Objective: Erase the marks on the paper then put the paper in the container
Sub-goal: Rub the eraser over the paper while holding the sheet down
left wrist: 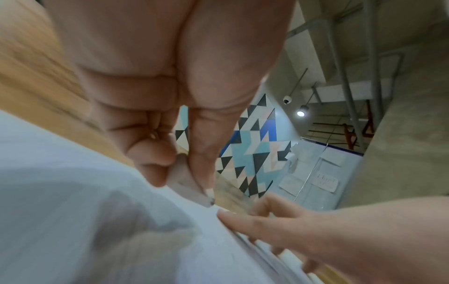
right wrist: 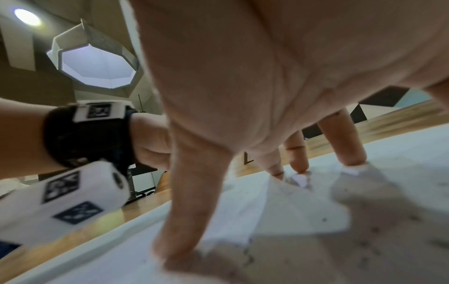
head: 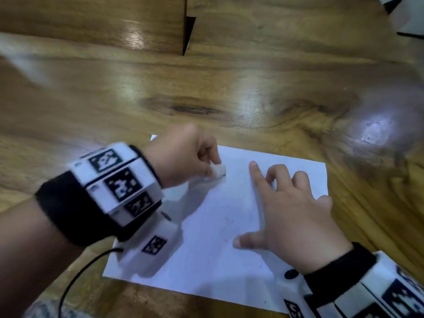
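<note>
A white sheet of paper (head: 213, 228) lies flat on the wooden table (head: 206, 92) in the head view. My left hand (head: 183, 154) pinches a small white eraser (head: 219, 169) and presses its dark-smudged tip on the paper's upper left part; the left wrist view shows the eraser (left wrist: 187, 182) between thumb and fingers, touching the paper (left wrist: 73, 192). My right hand (head: 291, 214) rests on the sheet with spread fingertips, index finger (head: 254, 171) close to the eraser. In the right wrist view, its fingertips (right wrist: 350, 153) press the paper (right wrist: 291, 211). Small dark specks dot the sheet.
A raised wooden block or panel (head: 91, 21) stands at the far left of the table. A white and black object (head: 410, 17) shows at the top right corner. A black cable (head: 78, 276) runs from my left wrist device.
</note>
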Demonstrator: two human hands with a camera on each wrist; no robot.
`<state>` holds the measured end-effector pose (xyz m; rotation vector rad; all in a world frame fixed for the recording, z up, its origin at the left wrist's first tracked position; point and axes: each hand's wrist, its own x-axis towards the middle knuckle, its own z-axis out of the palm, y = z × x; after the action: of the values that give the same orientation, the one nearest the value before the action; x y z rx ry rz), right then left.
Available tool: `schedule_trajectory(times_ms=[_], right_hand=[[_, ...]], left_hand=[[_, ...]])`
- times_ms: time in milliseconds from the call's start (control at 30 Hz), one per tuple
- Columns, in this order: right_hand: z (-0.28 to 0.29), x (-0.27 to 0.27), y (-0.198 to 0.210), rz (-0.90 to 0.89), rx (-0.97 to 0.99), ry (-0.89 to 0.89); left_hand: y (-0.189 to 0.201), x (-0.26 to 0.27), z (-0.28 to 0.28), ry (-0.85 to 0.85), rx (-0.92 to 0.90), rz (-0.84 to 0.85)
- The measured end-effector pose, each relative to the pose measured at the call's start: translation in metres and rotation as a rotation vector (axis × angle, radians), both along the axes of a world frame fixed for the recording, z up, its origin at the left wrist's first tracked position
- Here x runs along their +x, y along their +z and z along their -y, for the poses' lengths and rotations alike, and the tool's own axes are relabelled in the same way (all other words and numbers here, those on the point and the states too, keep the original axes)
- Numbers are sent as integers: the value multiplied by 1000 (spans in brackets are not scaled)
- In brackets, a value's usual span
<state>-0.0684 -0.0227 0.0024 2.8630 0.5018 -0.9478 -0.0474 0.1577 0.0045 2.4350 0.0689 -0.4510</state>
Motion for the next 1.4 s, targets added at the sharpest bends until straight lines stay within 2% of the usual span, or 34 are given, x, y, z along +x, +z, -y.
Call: schedule_trajectory(times_ms=[133, 267, 467, 533, 633, 700, 767, 900, 967, 1067, 1133, 1200, 1300, 1400], right_hand=[[-1, 4, -2, 34, 6, -38], [0, 7, -3, 28, 3, -61], [1, 7, -5, 31, 5, -71], [1, 7, -5, 33, 7, -69], [1, 7, -4, 30, 1, -66], [0, 7, -5, 33, -6, -64], [-1, 7, -5, 35, -12, -63], [-1, 7, -5, 46, -17, -58], [-2, 6, -5, 48, -28, -52], [-2, 6, -4, 52, -34, -50], [-2, 6, -4, 52, -30, -51], [-2, 7, -5, 49, -27, -60], [-2, 7, -5, 50, -29, -62], [-3, 6, -5, 58, -38, -47]], left_hand=[[-10, 28, 13, 31, 1, 57], [-16, 32, 22, 36, 11, 95], [-11, -9, 15, -251, 90, -82], [-9, -5, 14, -224, 92, -87], [-7, 18, 18, -65, 71, 19], [-7, 28, 21, -24, 84, 67], [-7, 24, 20, -67, 81, 36], [-4, 7, 23, -252, 101, -132], [-1, 14, 26, -224, 106, -101], [-1, 32, 33, -106, 128, 68], [-2, 36, 35, -101, 148, 123], [-3, 32, 30, -166, 138, 77], [-3, 20, 17, -264, 126, -94], [-4, 22, 9, -181, 96, -81]])
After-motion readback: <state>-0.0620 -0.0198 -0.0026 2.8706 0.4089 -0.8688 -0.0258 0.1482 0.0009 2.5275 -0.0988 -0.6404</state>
